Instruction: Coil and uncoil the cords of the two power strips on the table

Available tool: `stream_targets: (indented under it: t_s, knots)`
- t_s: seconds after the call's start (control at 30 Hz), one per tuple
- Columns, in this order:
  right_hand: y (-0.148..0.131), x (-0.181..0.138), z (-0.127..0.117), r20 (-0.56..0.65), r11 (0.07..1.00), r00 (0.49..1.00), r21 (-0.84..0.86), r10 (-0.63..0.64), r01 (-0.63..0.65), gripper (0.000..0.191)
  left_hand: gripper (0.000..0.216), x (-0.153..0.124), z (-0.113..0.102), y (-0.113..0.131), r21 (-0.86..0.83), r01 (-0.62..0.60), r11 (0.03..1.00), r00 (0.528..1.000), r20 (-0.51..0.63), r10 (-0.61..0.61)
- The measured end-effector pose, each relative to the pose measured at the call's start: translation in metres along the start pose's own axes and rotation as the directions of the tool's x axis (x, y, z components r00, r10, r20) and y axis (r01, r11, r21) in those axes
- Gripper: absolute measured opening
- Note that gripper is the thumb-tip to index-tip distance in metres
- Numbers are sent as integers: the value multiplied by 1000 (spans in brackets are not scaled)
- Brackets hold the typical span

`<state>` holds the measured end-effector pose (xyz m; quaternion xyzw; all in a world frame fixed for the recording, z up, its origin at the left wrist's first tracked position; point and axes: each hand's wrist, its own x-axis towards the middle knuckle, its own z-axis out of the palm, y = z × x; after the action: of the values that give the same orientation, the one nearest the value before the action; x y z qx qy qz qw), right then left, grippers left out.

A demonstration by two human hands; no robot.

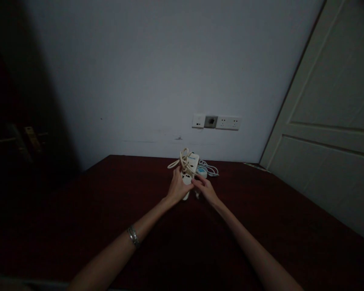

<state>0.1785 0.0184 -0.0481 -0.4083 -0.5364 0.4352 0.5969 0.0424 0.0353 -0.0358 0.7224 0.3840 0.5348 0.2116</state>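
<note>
A cream power strip (190,167) with its cord (182,161) looped around it lies on a dark red table (109,210), near the far edge. My left hand (177,188) grips the strip from the left, fingers closed round it. My right hand (205,188) pinches the strip's near part from the right. Just behind the strip rests a second, white strip (201,171) with a thin grey cable (210,168) coiled beside it. A metal bracelet (133,236) is on my left wrist.
A row of wall sockets (216,121) sits on the pale wall above the table. A white door (330,133) stands at the right. At the left, in deep shadow, is a dark door with a handle (30,139).
</note>
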Motion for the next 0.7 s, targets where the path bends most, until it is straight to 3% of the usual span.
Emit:
stream_targets:
  t_s: [0.1, 0.17, 0.33, 0.43, 0.5, 0.57, 0.63, 0.7]
  knots:
    - [-6, 1, -3, -67, 999, 998, 42, 4, -1, 54, 77, 0, -1, 0, -123, -23, 992, 999, 36, 27]
    - [-11, 2, -6, -122, 998, 992, 62, 3, 5, 52, 69, 0, -1, -1, -285, 45, 957, 997, 66, -27]
    - [-21, 4, -14, -207, 997, 978, 57, -35, 47, 45, 46, 0, 4, -1, -657, 255, 710, 960, 81, -270]
    - [-26, 3, -13, -193, 998, 981, 40, -32, 41, 42, 34, 1, 4, 5, -749, 359, 558, 882, 77, -464]
    - [-28, 1, -11, -178, 998, 983, 44, -37, 46, 40, 24, 2, 0, 10, -796, 458, 396, 823, 212, -526]
    - [-28, -1, -8, -171, 997, 984, 47, -51, 60, 38, 24, 4, -5, 13, -795, 556, 243, 782, 403, -475]
    - [-27, -2, -7, -156, 997, 986, 44, -56, 63, 36, 27, 6, -9, 12, -748, 643, 164, 735, 541, -408]
    - [-24, -3, -6, -114, 998, 992, 42, -44, 49, 34, 27, 7, -10, 6, -695, 704, 144, 684, 610, -399]
